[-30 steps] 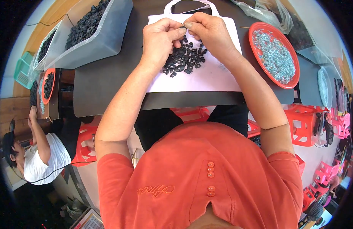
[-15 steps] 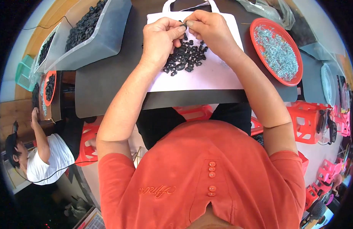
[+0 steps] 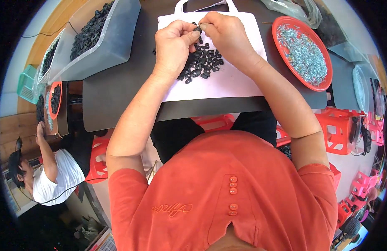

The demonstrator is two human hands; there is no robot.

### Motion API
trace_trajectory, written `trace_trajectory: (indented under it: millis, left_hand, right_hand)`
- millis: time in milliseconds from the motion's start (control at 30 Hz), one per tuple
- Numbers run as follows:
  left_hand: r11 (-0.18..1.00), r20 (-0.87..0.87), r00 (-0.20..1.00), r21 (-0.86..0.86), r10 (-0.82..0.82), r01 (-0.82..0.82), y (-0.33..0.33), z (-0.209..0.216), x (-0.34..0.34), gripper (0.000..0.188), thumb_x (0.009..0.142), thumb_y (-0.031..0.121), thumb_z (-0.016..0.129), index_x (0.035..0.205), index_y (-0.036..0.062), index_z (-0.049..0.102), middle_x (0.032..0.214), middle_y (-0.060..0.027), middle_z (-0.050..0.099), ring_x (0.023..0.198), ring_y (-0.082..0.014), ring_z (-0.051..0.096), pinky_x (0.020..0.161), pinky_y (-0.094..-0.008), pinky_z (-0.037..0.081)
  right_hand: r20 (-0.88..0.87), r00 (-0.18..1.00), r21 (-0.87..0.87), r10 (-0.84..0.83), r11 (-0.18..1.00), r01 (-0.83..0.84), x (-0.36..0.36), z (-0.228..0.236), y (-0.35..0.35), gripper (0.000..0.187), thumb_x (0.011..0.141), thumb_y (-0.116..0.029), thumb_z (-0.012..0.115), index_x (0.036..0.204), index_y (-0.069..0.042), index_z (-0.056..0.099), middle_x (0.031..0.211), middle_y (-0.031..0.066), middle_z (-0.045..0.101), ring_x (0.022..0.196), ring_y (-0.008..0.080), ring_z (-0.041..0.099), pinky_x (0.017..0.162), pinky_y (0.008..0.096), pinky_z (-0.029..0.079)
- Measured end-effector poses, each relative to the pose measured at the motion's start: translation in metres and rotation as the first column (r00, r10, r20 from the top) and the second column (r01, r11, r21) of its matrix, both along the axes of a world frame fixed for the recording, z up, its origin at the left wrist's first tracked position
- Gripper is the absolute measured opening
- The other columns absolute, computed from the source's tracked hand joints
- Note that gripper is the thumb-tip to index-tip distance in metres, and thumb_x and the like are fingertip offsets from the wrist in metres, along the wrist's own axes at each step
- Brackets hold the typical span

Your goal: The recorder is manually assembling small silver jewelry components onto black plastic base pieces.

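Little has moved since the earlier frame: both hands keep their place over the white bag while the view has shifted slightly. One small black piece (image 3: 197, 29) is pinched between thumb and forefinger of the left hand (image 3: 173, 44). Thumb and forefinger of the right hand (image 3: 226, 38) meet at its top; whether they grip it too, I cannot tell. Below them, a pile of black pieces (image 3: 203, 62) lies on the white bag (image 3: 220, 90), which reaches nearly to the tabletop's (image 3: 109, 94) near edge. Toward the right edge sits a red plate (image 3: 317, 87) of silvery bits (image 3: 304, 58); at the far left corner, a translucent bin (image 3: 105, 57).
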State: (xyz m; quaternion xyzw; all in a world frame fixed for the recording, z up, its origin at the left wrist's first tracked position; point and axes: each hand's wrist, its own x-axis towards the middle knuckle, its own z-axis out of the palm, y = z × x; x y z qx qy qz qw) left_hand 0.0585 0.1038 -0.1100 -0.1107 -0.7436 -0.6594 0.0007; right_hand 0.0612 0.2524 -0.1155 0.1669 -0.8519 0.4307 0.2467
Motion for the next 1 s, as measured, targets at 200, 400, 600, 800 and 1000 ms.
trace_trajectory:
  millis: [200,400,600,800,1000]
  left_hand:
    - [0.999,-0.018,1.000,0.035,0.005,-0.004,0.000,-0.002,-0.002,0.005,0.086,0.003,0.064,0.089,-0.0001,0.066,0.069,-0.0008,0.061,0.053,-0.0052,0.052,0.040,-0.0186,0.035]
    - [0.999,0.014,0.999,-0.025,0.037,-0.037,0.002,0.002,0.002,0.002,0.083,-0.002,0.066,0.081,-0.0019,0.064,0.066,-0.0029,0.061,0.054,-0.0071,0.053,0.048,-0.0221,0.044]
    - [0.997,0.001,0.999,-0.054,0.046,-0.046,0.004,-0.001,0.003,0.004,0.082,-0.001,0.066,0.079,-0.0019,0.064,0.065,-0.0024,0.061,0.054,-0.0073,0.053,0.048,-0.0229,0.044]
    - [0.997,-0.068,0.995,-0.030,0.074,-0.076,0.004,-0.010,0.003,0.005,0.080,-0.001,0.067,0.077,-0.0025,0.064,0.065,-0.0023,0.061,0.057,-0.0076,0.052,0.052,-0.0240,0.043]
    - [0.992,-0.107,0.986,0.010,0.126,-0.126,0.006,-0.012,0.005,0.004,0.079,-0.002,0.067,0.077,-0.0031,0.064,0.066,-0.0026,0.061,0.061,-0.0080,0.053,0.057,-0.0245,0.044]
  right_hand:
    - [-0.066,0.998,0.029,0.001,1.000,0.000,0.000,-0.003,0.002,0.014,0.080,-0.010,0.055,0.080,-0.001,0.065,0.073,0.0193,0.065,0.069,0.0363,0.064,0.065,0.0450,0.049]
    - [0.008,1.000,0.056,-0.022,0.998,0.021,-0.001,-0.005,0.003,0.011,0.082,-0.008,0.059,0.088,0.001,0.064,0.065,0.0109,0.060,0.057,0.0175,0.054,0.055,0.0315,0.043]
    - [-0.109,0.991,0.151,-0.075,0.984,0.092,0.001,-0.008,-0.002,0.009,0.078,-0.005,0.058,0.084,-0.001,0.064,0.070,0.0144,0.063,0.062,0.0299,0.062,0.057,0.0381,0.047]
    - [-0.246,0.963,0.268,-0.111,0.947,0.177,0.005,-0.008,-0.008,0.011,0.069,-0.009,0.064,0.075,-0.003,0.058,0.074,0.0158,0.063,0.070,0.0344,0.064,0.061,0.0429,0.052]
    - [-0.366,0.925,0.304,-0.108,0.925,0.228,0.008,-0.008,-0.012,0.014,0.066,-0.010,0.066,0.074,-0.004,0.056,0.073,0.0135,0.060,0.072,0.0324,0.062,0.060,0.0416,0.052]
